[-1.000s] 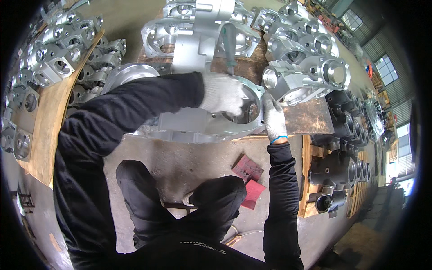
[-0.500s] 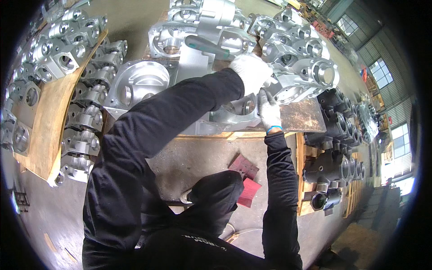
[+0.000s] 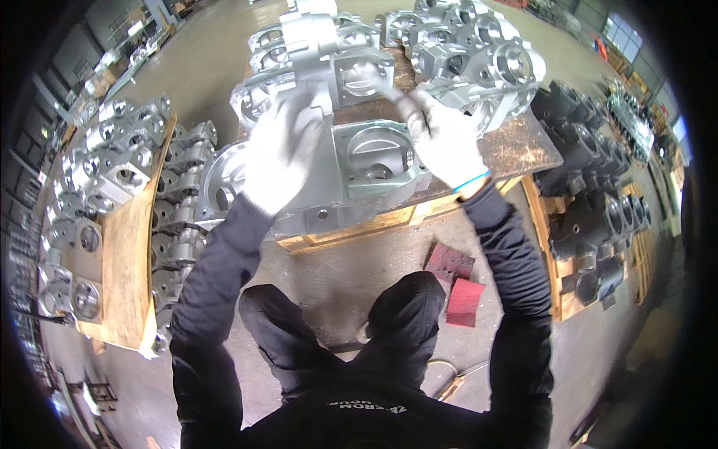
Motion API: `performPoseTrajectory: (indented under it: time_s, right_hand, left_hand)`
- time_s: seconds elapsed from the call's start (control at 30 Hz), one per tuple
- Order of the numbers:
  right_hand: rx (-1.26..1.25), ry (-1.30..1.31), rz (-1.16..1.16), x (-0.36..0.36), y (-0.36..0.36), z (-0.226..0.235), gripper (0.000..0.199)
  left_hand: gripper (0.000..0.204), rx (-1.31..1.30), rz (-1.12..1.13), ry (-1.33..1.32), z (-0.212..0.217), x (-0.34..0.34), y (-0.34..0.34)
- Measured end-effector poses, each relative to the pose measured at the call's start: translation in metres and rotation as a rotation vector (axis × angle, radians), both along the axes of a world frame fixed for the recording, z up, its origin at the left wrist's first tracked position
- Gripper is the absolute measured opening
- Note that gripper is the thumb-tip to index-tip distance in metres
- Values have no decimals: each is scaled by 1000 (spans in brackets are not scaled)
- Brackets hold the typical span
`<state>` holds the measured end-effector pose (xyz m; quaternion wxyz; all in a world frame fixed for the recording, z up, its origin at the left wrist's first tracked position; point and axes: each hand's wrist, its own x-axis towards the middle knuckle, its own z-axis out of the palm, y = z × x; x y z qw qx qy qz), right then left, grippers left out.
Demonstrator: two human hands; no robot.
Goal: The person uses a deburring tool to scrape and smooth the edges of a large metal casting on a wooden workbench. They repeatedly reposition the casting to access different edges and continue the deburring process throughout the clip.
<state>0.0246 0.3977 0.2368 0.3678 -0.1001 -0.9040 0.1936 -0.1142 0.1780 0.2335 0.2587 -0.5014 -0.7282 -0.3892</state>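
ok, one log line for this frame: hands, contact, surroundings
left hand: gloved, flat on silver metal casting | right hand: gloved, at casting's far edge, grip unclear | wooden pallet under casting | red pads on floor
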Motion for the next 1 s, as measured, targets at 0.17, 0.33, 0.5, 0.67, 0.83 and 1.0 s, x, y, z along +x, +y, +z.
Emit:
performPoseTrajectory:
  time_s: [0.17,0.33,0.5,0.67,0.83,1.0]
  right_hand:
    - [419,-597,47,-3,39,-18,36]
    - [513,-525,26,-49,26,-42,21]
    - [586,-453,253,-50,35,-39,19]
    - [759,-218,579,-19,72,-27,11]
    - [982,-154,814,-35,115,-14,16]
    - [1151,-98,893,-82,95,-21,17]
  left_hand:
    - [39,-315,346,195,-61,-7,-49]
    - [30,-322,333,131,-77,-14,-49]
    - [31,-423,362,138,-73,-10,-48]
    - [33,-421,330,92,-70,-8,-44]
    - [36,-457,336,139,-66,-7,-44]
    - [38,-492,361,123,-66,-6,-43]
